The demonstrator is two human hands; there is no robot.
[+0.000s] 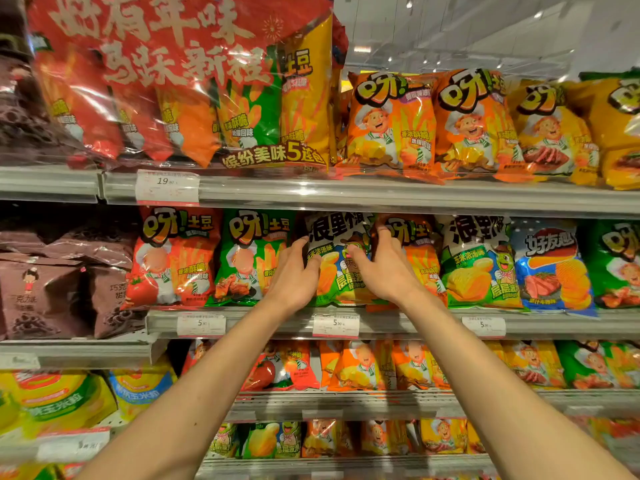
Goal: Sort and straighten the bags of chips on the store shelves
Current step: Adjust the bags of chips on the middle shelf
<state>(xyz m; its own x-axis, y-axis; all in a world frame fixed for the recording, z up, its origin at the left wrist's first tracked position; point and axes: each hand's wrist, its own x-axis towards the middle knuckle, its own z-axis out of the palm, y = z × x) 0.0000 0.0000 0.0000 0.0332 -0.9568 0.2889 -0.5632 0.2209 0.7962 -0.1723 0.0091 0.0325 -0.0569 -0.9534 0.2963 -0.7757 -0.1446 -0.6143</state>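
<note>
Green-and-white corn chip bag (pixel 337 261) stands between both hands — left hand (pixel 294 271) grips its left edge, right hand (pixel 384 268) its right edge.

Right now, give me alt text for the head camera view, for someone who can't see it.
Two bare hands, left hand and right hand, hold the sides of a white-and-green chip bag on the middle shelf of a store display. Red, green, orange and blue chip bags stand beside it, with more on the shelves above and below.

price tag (pixel 167 186) "19", multipack (pixel 173 81) "5"
</note>
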